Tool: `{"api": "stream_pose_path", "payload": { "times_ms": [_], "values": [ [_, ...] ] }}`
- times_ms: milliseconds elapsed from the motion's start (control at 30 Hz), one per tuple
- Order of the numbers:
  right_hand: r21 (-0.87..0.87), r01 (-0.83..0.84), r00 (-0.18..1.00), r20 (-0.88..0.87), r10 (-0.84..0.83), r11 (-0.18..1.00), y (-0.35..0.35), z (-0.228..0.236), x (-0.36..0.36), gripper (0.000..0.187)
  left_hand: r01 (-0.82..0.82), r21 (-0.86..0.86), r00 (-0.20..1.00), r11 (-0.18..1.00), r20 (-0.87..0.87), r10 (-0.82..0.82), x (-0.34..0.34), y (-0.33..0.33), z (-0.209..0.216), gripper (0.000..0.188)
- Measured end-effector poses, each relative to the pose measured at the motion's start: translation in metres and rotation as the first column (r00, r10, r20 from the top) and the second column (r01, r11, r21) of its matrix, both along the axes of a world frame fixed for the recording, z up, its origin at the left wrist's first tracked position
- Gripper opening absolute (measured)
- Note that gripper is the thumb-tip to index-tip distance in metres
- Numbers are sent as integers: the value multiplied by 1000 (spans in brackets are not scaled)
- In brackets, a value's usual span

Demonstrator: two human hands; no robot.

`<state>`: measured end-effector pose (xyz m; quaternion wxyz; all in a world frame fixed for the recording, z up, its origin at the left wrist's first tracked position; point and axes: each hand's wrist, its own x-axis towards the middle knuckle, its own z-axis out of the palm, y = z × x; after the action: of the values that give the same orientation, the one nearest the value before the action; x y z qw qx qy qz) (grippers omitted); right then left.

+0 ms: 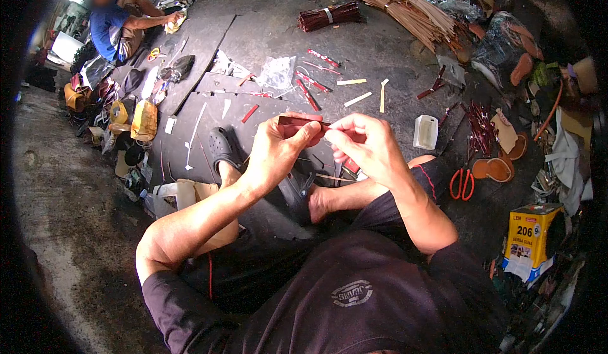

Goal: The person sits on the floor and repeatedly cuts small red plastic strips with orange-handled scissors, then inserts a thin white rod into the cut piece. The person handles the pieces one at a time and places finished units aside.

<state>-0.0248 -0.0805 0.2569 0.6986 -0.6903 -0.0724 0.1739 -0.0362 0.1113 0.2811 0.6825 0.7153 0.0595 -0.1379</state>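
Note:
In front of my body, a narrow dark brown strip [292, 121] is held between both hands. My left hand [282, 144] is closed around it, thumb laid on top. The fingertips of my right hand [367, 140] pinch the strip's right end. Beyond my hands on the dark mat lie red strips [308, 94], a single short red strip [250, 113] and pale yellow strips [358, 99]. A clear plastic bag [277, 72] lies near them. Something red [350, 166] shows partly behind my right hand.
Orange-handled scissors [462, 184] and a white container [425, 132] are on the right, near loose dark red strips [481, 126]. Bundled dark strips [329, 16] and tan strips [399, 11] lie far off. A yellow can [532, 232] stands lower right. Another person [107, 28] sits far left.

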Motion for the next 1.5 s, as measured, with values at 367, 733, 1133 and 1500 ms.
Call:
{"api": "stream_pose_path", "payload": {
  "times_ms": [367, 733, 1133, 1500],
  "values": [
    [23, -11, 990, -138, 14, 1000, -21, 0, -2, 20, -49, -98, 998, 994, -31, 46, -1, -1, -2, 20],
    [54, -3, 998, -63, 7, 999, -16, -12, 3, 18, -81, -194, 996, 978, -55, 71, -1, 0, -4, 17],
    [73, 0, 999, -43, 3, 997, -8, -7, 5, 18, 24, -195, 997, 980, -68, -38, 1, 5, 4, 20],
    [199, -18, 999, 44, 9, 980, -14, -21, -7, 25, 14, 95, 998, 995, 63, -20, 5, -3, 8, 25]
  ]
}}
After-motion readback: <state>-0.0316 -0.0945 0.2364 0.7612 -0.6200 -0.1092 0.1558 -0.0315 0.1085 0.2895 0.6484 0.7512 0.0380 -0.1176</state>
